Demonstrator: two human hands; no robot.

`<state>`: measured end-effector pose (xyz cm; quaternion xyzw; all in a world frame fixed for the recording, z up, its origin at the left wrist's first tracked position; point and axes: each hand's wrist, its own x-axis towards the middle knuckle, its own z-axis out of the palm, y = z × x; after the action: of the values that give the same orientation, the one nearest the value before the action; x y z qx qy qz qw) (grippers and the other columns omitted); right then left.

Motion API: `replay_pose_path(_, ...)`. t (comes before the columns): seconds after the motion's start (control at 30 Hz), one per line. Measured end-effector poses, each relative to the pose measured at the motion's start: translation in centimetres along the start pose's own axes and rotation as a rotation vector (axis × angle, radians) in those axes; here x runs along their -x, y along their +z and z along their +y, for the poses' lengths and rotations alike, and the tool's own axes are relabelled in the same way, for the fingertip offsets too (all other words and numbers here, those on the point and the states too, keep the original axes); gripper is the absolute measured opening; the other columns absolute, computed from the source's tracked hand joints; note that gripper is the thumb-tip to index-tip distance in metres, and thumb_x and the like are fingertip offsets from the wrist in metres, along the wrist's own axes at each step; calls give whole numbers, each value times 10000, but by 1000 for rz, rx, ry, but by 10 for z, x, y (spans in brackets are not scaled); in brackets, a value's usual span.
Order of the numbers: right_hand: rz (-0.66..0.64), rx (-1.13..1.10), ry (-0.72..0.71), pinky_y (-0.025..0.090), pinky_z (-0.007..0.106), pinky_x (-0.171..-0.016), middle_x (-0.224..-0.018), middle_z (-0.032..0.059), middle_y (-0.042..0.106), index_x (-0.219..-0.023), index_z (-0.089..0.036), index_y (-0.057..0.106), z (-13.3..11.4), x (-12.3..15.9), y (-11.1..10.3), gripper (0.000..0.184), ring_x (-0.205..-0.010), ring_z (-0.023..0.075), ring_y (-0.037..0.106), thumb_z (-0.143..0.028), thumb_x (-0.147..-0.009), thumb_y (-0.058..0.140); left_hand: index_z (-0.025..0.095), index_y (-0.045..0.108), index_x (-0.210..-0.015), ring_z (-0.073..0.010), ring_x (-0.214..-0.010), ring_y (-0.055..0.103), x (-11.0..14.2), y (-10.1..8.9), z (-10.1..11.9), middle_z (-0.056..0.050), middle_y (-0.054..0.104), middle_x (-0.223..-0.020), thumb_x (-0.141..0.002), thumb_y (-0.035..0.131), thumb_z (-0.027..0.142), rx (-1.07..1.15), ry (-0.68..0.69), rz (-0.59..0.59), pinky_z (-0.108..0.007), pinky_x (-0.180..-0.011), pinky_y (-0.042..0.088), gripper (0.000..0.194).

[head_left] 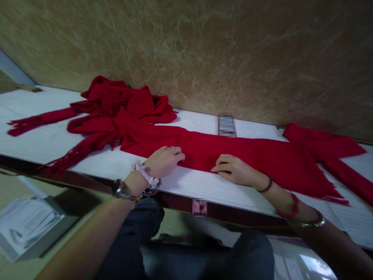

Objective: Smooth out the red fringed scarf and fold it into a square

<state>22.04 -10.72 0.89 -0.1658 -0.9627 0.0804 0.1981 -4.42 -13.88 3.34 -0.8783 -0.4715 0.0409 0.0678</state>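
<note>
A red scarf (247, 149) with fringed ends lies stretched sideways along the white table, flat in its middle and right part. My left hand (163, 162), fingers bent and closed, is at the scarf's near edge, left of the middle. A little to the right, my right hand (235, 168) pinches the same near edge between thumb and fingers. The fingertips of my left hand are partly hidden by the hand itself. To the left, the scarf runs into rumpled red cloth (125, 101) with fringed strands trailing over the table's front edge.
More folded red cloth (323, 142) lies at the right end of the white table (186, 186). A small blurred-out item (226, 126) sits behind the scarf near the marbled wall (204, 54). A grey box with papers (32, 223) stands below at left.
</note>
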Motion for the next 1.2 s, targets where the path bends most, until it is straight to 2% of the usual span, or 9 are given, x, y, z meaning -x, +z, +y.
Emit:
replay_pose_path(0.17,121,-79,30,461,277,-702,-784,66,610,-863,-148,662,-1,1,-3,204,-747,138,540,-179,-842,462,185,583,-909,-155,-781,549,1,-7,-1,-38,557,-923,-787,429,109,-34,-14,29,-290,-736,410,210)
replay_pose_path(0.33,-35,-64,9,454,286,-717,-788,64,619,-845,-151,661,-1,0,-5,204,-749,145,541,-176,-837,458,189,573,-917,-156,-759,557,0,-3,0,-42,568,-902,-760,417,68,-22,-20,-87,-260,-644,418,253)
replay_pose_path(0.53,-89,-124,62,444,258,-696,-782,58,618,-834,-153,659,-5,-2,-13,188,-739,133,543,-174,-823,472,197,574,-924,-175,-776,572,1,-7,0,-42,583,-903,-750,424,69,-48,-36,-110,-281,-658,428,262)
replay_pose_path(0.63,-161,-123,139,433,259,-705,-813,60,619,-878,-144,646,-3,1,-23,175,-748,135,544,-170,-800,492,203,581,-916,-180,-785,575,3,-10,-2,-40,588,-891,-754,430,79,-62,-61,-93,-293,-683,430,254)
replay_pose_path(0.73,-259,-111,290,433,256,-667,-837,54,613,-945,-140,614,4,6,-35,221,-720,137,540,-197,-742,547,206,584,-906,-179,-784,577,3,-10,-3,-36,591,-885,-757,429,84,-54,-70,-98,-292,-680,431,247)
replay_pose_path(0.8,-323,-130,372,426,242,-619,-797,36,606,-914,-149,609,8,10,-41,223,-675,130,530,-205,-703,566,204,582,-901,-176,-772,579,3,-9,-1,-36,592,-888,-753,423,76,-50,-74,-119,-285,-660,432,253)
replay_pose_path(0.9,-398,-173,414,400,221,-572,-719,7,589,-807,-166,610,10,13,-46,163,-621,112,509,-155,-665,530,198,579,-900,-171,-762,581,2,-8,0,-39,594,-890,-752,414,70,-57,-85,-127,-277,-645,433,256)
replay_pose_path(1.03,-431,-153,429,351,212,-521,-614,-19,549,-708,-168,602,8,13,-49,179,-542,91,460,-96,-631,458,194,578,-907,-172,-773,586,3,-9,-2,-41,595,-906,-780,398,103,-78,-87,-116,-276,-653,438,238)
replay_pose_path(1.2,-439,-205,423,365,212,-540,-642,-8,575,-732,-164,618,5,12,-52,151,-561,94,480,-153,-679,477,188,580,-916,-180,-779,590,5,-13,-5,-52,593,-940,-804,373,129,-105,-88,-84,-294,-684,445,242)
